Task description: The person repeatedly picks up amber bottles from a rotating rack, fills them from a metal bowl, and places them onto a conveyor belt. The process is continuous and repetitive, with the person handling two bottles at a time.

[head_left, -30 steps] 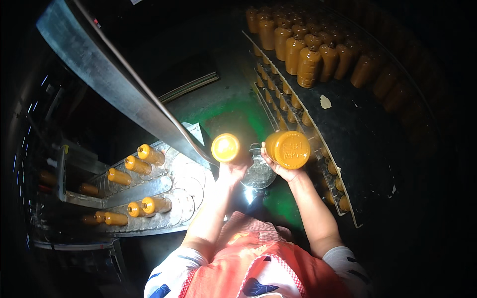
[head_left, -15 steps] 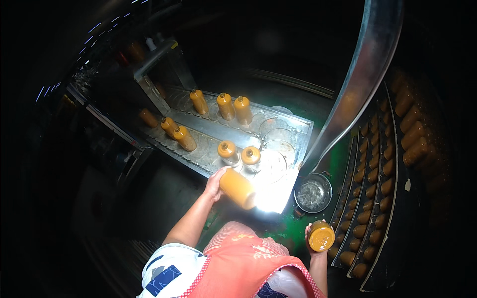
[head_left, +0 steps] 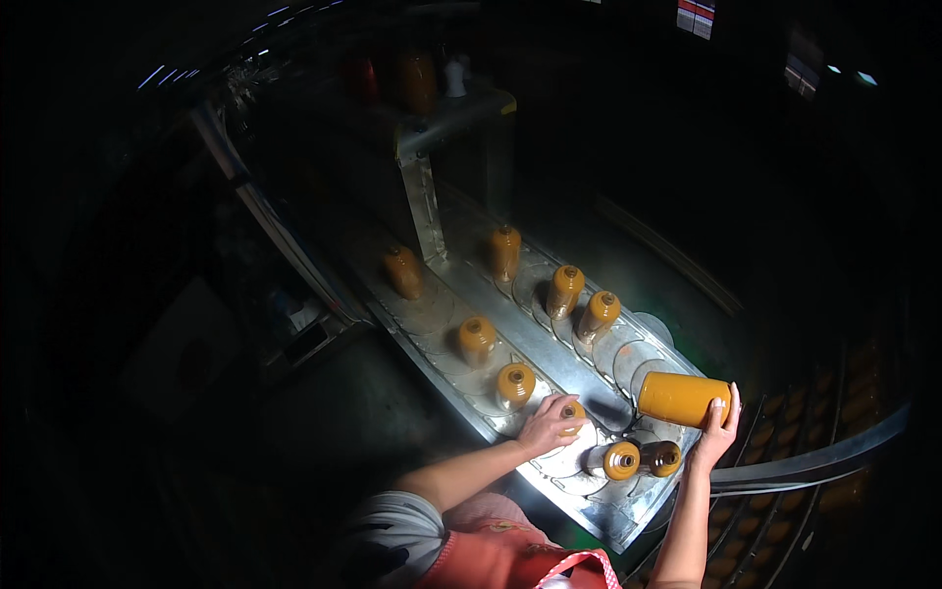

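My right hand (head_left: pixel 719 432) grips an orange-brown glossy bottle (head_left: pixel 679 398) near one end and holds it sideways over the right edge of the conveyor (head_left: pixel 559 344). My left hand (head_left: pixel 551 429) has its fingers curled around the top of another upright bottle (head_left: pixel 572 416), whose lower part is lost in glare and behind the hand. Close by, an orange-topped bottle (head_left: pixel 620 460) and a darker bottle (head_left: pixel 661 458) stand near the conveyor's end. One more bottle (head_left: pixel 515 386) is just beyond my left hand.
Several similar bottles stand on round plates along both sides of the conveyor, such as one bottle (head_left: pixel 505 253) farther back. A metal frame (head_left: pixel 424 196) straddles the far part. At right, a curved metal bar (head_left: pixel 814 456) crosses above dim racks of orange-brown bottles.
The view has turned. My left hand's tilted bottle appears to be upright on the conveyor now, with the hand still on it. My right hand has brought its bottle from beside the racks to the conveyor.
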Motion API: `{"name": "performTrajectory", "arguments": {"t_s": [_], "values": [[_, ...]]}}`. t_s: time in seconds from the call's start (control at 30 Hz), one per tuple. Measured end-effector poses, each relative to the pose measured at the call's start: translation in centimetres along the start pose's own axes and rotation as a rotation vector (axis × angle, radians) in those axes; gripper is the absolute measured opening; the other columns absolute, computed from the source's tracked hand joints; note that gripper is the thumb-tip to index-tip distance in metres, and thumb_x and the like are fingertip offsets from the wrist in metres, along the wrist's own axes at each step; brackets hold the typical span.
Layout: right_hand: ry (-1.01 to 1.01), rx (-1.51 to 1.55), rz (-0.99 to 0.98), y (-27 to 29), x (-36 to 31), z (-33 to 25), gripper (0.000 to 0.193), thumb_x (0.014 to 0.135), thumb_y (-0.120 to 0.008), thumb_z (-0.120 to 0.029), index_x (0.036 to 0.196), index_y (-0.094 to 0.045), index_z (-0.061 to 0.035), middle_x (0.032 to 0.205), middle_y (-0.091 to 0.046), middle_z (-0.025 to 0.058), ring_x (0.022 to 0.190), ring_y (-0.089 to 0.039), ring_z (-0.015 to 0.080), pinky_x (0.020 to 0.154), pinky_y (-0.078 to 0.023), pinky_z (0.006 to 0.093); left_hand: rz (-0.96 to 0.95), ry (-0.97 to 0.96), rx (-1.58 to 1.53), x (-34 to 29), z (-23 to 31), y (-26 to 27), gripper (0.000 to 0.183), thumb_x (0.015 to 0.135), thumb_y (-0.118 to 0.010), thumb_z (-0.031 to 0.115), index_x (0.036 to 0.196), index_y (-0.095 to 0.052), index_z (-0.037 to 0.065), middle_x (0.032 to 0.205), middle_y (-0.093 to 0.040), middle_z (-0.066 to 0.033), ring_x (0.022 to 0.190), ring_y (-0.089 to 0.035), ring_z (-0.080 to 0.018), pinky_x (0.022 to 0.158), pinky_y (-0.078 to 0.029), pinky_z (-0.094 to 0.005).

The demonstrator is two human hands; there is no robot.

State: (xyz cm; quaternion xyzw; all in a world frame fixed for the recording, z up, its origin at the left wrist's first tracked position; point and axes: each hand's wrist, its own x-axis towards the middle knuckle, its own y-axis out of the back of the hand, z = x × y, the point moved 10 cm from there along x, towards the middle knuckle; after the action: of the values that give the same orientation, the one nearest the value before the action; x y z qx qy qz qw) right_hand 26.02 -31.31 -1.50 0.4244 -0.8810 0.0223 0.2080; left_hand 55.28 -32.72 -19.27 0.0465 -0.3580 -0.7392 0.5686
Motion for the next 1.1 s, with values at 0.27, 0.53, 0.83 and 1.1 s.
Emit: {"name": "performTrajectory", "arguments": {"t_s": [0.27,0.53,0.83,1.1], "values": [[0.247,-0.605,-0.111,-17.1,5.9,14.9,0.050,0.068,-0.085,-0.014,0.117,-0.072,-0.0211,0.134,-0.047,0.0187,0.125,-0.047,0.0374,0.108,-0.039,0.0431,0.033,-0.201,-0.264,-5.2,6.1,1.8,0.031,0.082,-0.073,0.015,0.112,-0.075,0.021,0.145,-0.048,-0.0108,0.132,-0.042,-0.0355,0.108,-0.038,-0.0440],[0.023,-0.690,-0.515,-18.7,4.3,16.4,0.047,0.081,-0.075,-0.023,0.127,-0.067,-0.0254,0.141,-0.045,0.0313,0.131,-0.045,0.0416,0.112,-0.036,0.0446,0.042,-0.106,-0.393,-6.2,7.8,5.3,0.020,0.085,-0.069,0.008,0.105,-0.073,0.011,0.104,-0.070,-0.0055,0.094,-0.066,-0.0239,0.085,-0.052,-0.0352],[-0.022,-0.055,-0.361,16.2,-4.3,3.0,0.028,0.087,-0.064,0.003,0.114,-0.069,-0.0018,0.120,-0.060,0.0068,0.104,-0.062,0.0145,0.085,-0.050,0.0258,-0.169,-0.308,-0.734,0.0,24.0,-6.6,0.018,0.083,-0.070,0.004,0.101,-0.072,0.005,0.100,-0.071,-0.0093,0.091,-0.068,-0.0244,0.078,-0.054,-0.0301],[-0.044,-0.166,0.313,61.3,-9.8,1.0,0.022,0.093,-0.061,0.002,0.114,-0.068,0.0010,0.113,-0.057,0.0040,0.097,-0.059,0.0109,0.083,-0.050,0.0228,-0.493,-0.069,-0.882,-0.1,39.8,-30.3,0.017,0.090,-0.063,-0.002,0.104,-0.072,-0.002,0.099,-0.070,-0.0101,0.087,-0.067,-0.0147,0.078,-0.053,-0.0250]]}}
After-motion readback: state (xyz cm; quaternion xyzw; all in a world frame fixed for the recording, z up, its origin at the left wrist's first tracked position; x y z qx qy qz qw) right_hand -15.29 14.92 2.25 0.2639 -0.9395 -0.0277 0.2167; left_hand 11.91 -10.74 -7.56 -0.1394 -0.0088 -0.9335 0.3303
